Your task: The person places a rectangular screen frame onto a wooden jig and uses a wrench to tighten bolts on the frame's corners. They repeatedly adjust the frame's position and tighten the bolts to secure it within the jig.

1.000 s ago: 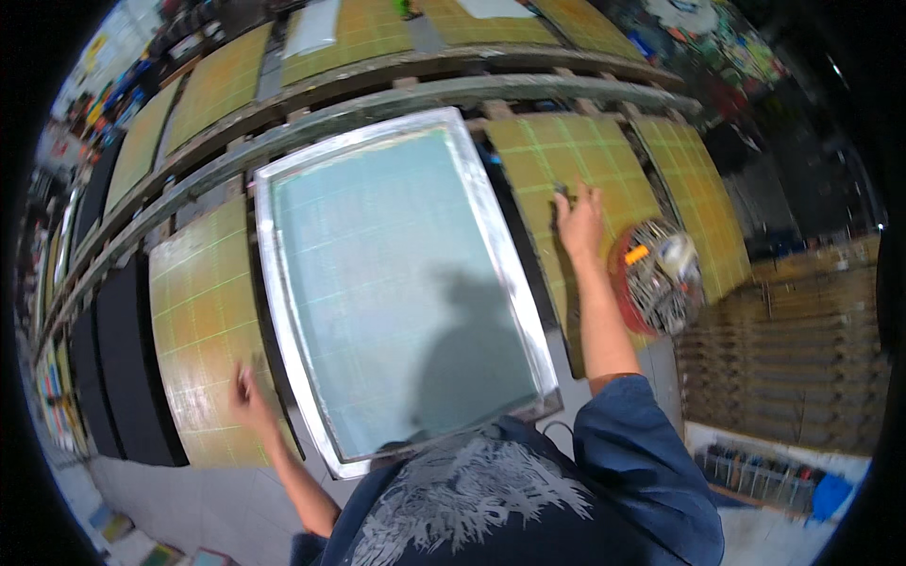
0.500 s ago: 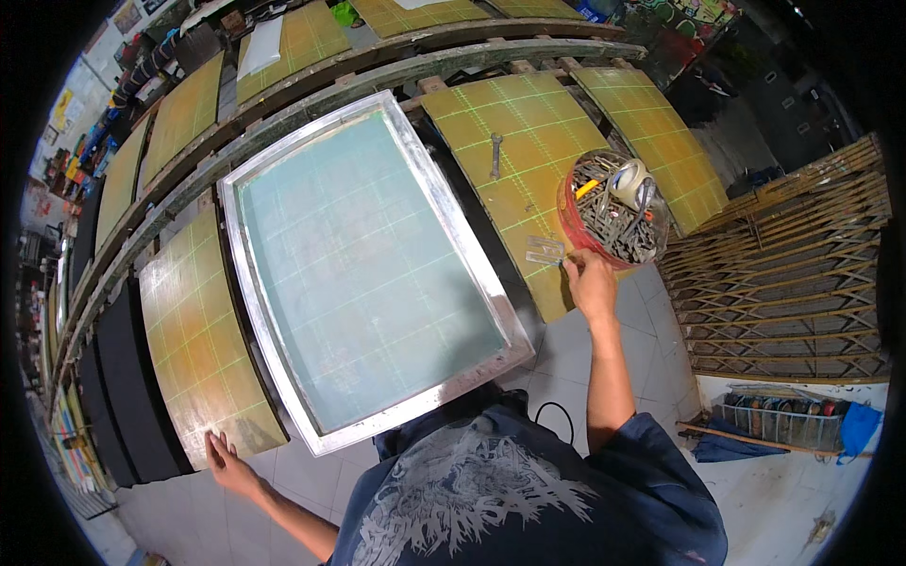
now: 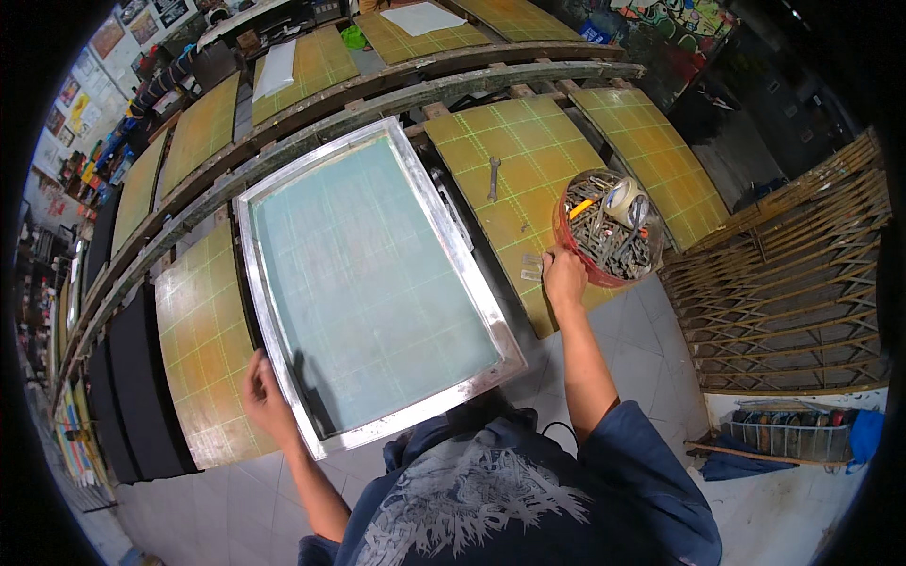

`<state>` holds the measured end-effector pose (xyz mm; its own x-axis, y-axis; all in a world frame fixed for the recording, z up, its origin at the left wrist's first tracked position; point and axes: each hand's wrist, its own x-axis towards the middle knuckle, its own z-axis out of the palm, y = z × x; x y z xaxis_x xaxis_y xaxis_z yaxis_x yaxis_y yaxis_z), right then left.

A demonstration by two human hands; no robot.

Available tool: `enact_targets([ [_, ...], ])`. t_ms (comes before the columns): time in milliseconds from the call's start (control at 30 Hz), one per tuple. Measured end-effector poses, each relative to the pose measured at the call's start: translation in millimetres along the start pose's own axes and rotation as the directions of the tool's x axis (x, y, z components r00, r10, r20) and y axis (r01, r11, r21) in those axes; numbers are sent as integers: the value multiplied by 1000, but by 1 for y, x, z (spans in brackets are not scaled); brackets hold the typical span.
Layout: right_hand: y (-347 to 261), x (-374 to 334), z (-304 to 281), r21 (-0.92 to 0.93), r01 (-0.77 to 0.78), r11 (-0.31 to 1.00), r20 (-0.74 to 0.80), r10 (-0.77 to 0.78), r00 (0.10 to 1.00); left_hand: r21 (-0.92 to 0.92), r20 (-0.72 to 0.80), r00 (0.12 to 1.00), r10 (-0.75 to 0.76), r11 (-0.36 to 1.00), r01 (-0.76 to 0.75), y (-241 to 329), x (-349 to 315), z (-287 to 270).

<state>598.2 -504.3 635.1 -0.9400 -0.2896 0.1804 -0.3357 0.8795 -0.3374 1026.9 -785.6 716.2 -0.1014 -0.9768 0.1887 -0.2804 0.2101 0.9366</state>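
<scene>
The left hand (image 3: 268, 396), fingers loose, is by the silver frame (image 3: 451, 247)'s edge, the right hand (image 3: 564, 276), grip hard to tell, beside the red tub (image 3: 602, 277), with bare board (image 3: 533, 170) around a wrench (image 3: 494, 179).

Brown crisscross metal folding gate (image 3: 783, 311) at right. Below gate, grey wire basket (image 3: 802, 436) full of dark things, blue plastic bag (image 3: 865, 439) right beside. Dark blue cloth bundle (image 3: 746, 466) near basket, long thin brown stick (image 3: 810, 459) across it. Grey square floor tiles (image 3: 632, 363) underneath. Far yellow boards with green lines (image 3: 319, 75), two flat white sheets (image 3: 423, 18) on top, small bright green lump (image 3: 354, 38) between boards. Small pictures (image 3: 107, 41) on upper left wall. Brightly painted wall (image 3: 675, 24) upper right. Long flat black boards (image 3: 151, 377) at left.
</scene>
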Motion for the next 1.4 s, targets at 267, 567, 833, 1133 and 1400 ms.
enact_targets([
  [267, 13, -10, -12, 409, 195, 891, -177, -132, 975, -8, 572, 797, 193, 973, -230, 93, -75, 220],
  [567, 48, -30, -38, 805, -69, 590, 98, -17, 995, 215, 768, 608, 199, 815, -538, 85, -104, 417],
  [833, 81, -20, -64, 782, -13, 623, 188, -217, 958, 200, 751, 617, 236, 809, -553, 78, -115, 440],
  [1133, 79, -5, -77, 801, -74, 595, 267, -244, 932, 115, 577, 720, 385, 834, -539, 97, -113, 451],
  [1400, 50, -9, -76, 831, -16, 556, 281, -395, 874, -60, 535, 842, -72, 991, 122, 111, -61, 333],
])
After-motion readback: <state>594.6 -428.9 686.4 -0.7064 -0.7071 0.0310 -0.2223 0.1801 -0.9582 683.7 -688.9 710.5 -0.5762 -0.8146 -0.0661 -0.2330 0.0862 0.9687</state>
